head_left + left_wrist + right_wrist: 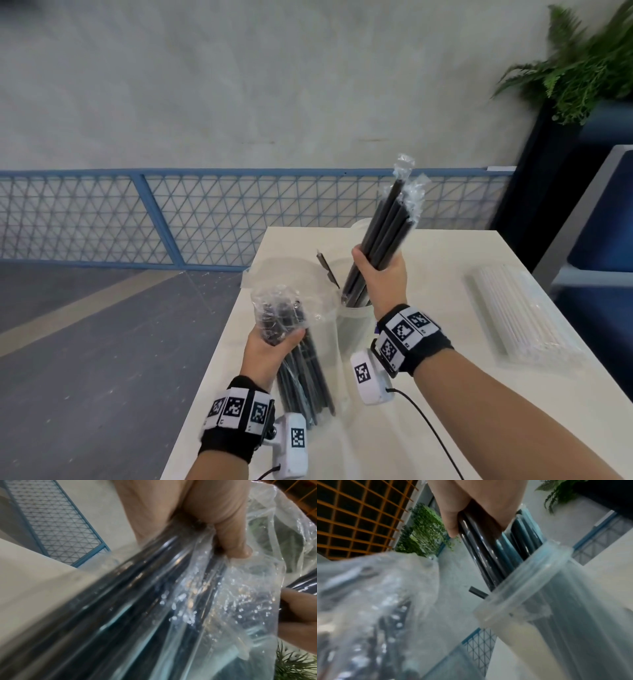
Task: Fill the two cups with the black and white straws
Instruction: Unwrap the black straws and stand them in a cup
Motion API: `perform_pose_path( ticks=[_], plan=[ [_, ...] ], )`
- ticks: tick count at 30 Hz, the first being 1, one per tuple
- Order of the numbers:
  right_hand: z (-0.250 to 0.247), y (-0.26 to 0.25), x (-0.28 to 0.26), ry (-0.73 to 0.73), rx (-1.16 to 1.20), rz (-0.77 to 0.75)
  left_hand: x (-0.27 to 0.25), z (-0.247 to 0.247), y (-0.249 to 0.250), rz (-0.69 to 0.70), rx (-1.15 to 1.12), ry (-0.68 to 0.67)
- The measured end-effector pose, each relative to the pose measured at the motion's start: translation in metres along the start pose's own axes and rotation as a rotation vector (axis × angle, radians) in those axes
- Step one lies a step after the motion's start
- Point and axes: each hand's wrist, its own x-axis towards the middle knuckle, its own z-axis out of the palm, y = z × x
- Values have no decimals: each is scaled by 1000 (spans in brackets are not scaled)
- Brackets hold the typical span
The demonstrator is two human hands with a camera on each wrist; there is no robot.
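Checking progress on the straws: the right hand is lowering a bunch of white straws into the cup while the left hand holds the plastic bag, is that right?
Not quite. The head view shows the right hand lowering black straws, not white, into the cup. The white straws lie packed on the table. The left hand does hold the plastic bag.

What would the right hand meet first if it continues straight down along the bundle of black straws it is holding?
Probably the rim of the clear cup. The right hand grips the black straws above it, and their lower ends are already inside. Depth is unclear, though.
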Motion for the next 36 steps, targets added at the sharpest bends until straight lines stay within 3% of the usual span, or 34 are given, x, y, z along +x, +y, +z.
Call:
perform_pose_path(
  ticks=[3, 8, 16, 23, 26, 28, 32, 36],
  plan=[
    [1, 15, 7, -37, -122, 47, 0, 0, 2, 10, 13, 4],
    [-1, 33, 5, -221, -372, 129, 0, 0, 5, 18, 22, -2],
    [2, -3, 9, -57, -135, -188, 2, 2, 5, 57, 5, -30],
    [-8, 26, 6, -222, -511, -348, 0, 6, 1, 46, -6, -49],
    [-15, 33, -3, -79, -710, -500, -1, 7, 0, 45, -3, -50],
    [-16, 30, -4, -41, -668, -427, 0, 7, 1, 39, 2, -49],
    [-18, 27, 4, -295, -497, -141, -1, 6, 1, 34, 8, -46],
    [-18, 29, 10, -489, -628, -143, -2, 4, -2, 38, 13, -39]
  ],
)
